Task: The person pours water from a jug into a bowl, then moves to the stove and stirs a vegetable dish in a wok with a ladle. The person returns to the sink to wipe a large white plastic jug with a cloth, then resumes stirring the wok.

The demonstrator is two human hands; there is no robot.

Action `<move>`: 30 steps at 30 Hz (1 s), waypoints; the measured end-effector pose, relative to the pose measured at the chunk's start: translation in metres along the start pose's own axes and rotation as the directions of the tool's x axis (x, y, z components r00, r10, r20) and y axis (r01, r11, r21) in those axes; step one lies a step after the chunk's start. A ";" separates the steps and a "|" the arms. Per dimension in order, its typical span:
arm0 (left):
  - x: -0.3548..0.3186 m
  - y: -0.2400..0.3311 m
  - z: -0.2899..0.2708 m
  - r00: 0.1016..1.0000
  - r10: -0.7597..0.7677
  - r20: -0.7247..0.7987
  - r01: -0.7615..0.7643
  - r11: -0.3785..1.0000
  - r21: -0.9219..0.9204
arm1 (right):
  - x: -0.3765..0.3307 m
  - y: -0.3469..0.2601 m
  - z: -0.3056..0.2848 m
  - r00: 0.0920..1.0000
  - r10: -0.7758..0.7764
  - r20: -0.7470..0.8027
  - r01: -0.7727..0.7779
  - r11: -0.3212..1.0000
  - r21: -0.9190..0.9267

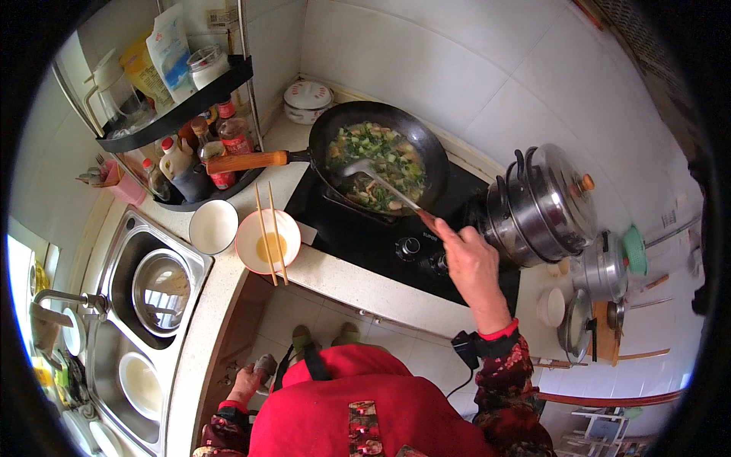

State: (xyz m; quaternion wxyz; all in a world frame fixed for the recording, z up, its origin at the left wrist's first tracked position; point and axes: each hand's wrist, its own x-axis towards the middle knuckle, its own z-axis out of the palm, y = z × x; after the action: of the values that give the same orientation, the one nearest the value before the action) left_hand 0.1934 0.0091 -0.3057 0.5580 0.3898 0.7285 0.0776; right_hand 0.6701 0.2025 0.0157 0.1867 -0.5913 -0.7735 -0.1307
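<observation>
My right hand [472, 266] is closed round the reddish-brown handle of a metal wok spatula [384, 185]. The spatula's head rests in a black wok [437, 152], among chopped leafy greens and pale pieces in broth [381, 148]. On the black cooktop [346, 247] sits the wok, its wooden handle [247, 161] pointing left. My left hand [245, 383] hangs low at my side, away from the counter. Its fingers are loosely apart and seem to hold nothing, with a small greyish thing just beyond them.
Chopsticks [269, 232] lie across a red-rimmed bowl [247, 251] with yellow liquid, beside a white bowl [213, 227]. Stacked steel pots [525, 213] stand right of the wok. A lidded enamel pot [308, 99] is behind it. At left are a bottle rack [179, 107] and a double sink [114, 335].
</observation>
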 end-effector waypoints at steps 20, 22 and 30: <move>0.026 -0.047 0.004 0.993 0.111 0.038 -0.115 0.987 0.113 | 0.009 -0.023 0.018 0.989 0.142 0.037 -0.147 0.939 0.311; 0.000 -0.002 0.001 0.996 -0.088 -0.013 0.089 0.995 0.046 | 0.019 -0.019 0.038 0.985 0.171 -0.001 -0.164 0.944 0.287; -0.016 0.003 0.006 0.997 -0.055 -0.046 0.054 0.998 -0.015 | 0.059 -0.017 0.069 0.944 0.299 -0.143 -0.255 0.932 0.258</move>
State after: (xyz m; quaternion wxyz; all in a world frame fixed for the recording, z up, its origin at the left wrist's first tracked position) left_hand 0.2014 -0.0013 -0.2944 0.5456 0.3641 0.7510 0.0762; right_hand 0.6313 0.2780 -0.0197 0.3415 -0.6541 -0.6720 -0.0629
